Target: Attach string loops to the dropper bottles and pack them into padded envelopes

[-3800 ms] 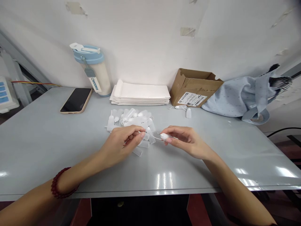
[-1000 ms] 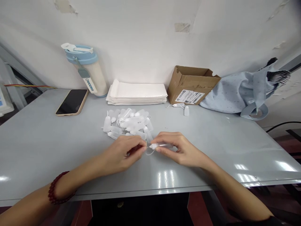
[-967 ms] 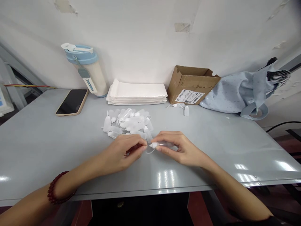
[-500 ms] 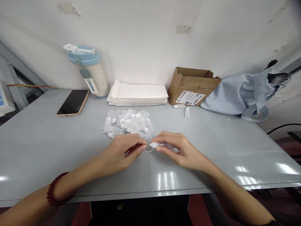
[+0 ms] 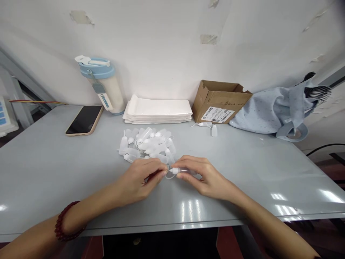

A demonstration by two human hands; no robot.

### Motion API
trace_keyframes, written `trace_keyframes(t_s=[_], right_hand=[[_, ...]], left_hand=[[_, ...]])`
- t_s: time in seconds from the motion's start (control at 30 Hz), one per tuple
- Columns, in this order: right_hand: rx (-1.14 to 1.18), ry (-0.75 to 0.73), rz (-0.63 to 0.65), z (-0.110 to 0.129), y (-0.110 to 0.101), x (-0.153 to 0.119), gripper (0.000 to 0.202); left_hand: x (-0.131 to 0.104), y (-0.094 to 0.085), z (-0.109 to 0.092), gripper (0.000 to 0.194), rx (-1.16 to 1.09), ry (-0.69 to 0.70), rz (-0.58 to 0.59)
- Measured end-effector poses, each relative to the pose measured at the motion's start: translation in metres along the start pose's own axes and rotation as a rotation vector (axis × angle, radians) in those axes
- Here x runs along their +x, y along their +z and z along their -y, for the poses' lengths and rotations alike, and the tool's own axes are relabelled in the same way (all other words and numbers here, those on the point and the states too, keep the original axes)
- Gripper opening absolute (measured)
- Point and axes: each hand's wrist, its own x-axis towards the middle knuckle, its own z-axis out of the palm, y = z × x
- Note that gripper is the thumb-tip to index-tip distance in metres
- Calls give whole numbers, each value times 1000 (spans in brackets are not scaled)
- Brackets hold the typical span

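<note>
My right hand (image 5: 203, 176) is closed around a small clear plastic dropper bottle (image 5: 185, 171), which lies on its side with its white nozzle pointing left. A thin strap loops from the bottle's neck toward my left hand (image 5: 147, 178). The left thumb and forefinger pinch at the nozzle tip, on what seems to be the strap's small cap, mostly hidden by the fingers. Just beyond both hands is a loose pile of similar dropper bottles (image 5: 153, 145), white-topped and translucent.
At the back stand a blue-lidded tumbler (image 5: 109, 91), stacked white envelopes (image 5: 160, 108) and an open cardboard box (image 5: 226, 102). Two small bottles (image 5: 214, 130) lie before the box. A phone (image 5: 84, 120) is at left, a light-blue cloth bag (image 5: 266, 111) at right, on the grey table (image 5: 88, 172).
The view has tilted slightly, so everything appears a little lower. Both hands keep the same grip at the bottle and its tip, with hardly any movement on the table.
</note>
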Motion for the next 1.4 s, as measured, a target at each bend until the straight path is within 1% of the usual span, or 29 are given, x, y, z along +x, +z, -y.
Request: trace_keyframes(t_s=[0.17, 0.37, 0.6, 0.77, 0.87, 1.03, 1.17, 1.4], right_hand=[[-10, -19, -7, -2, 2, 0, 20], [-1, -31, -32, -2, 5, 1, 21], [-13, -57, -83, -1, -4, 1, 22], [-23, -52, -111, -1, -7, 1, 23], [-33, -70, -97, -1, -5, 1, 23], [-29, -107, -84, -3, 2, 1, 26], [-19, -127, -96, -3, 5, 1, 27], [-20, -112, -92, -3, 7, 2, 26]], left_hand=[[-1, 2, 1, 13, 5, 6, 0], [-1, 2, -1, 13, 9, -21, 3], [2, -5, -3, 13, 42, -50, 4], [2, -7, -3, 14, 73, -35, -48], [1, -4, -2, 10, 76, -21, -46], [-2, 1, 0, 12, 65, -21, -25], [-1, 1, -2, 13, 55, -13, -22], [-1, 1, 0, 13, 88, 18, -24]])
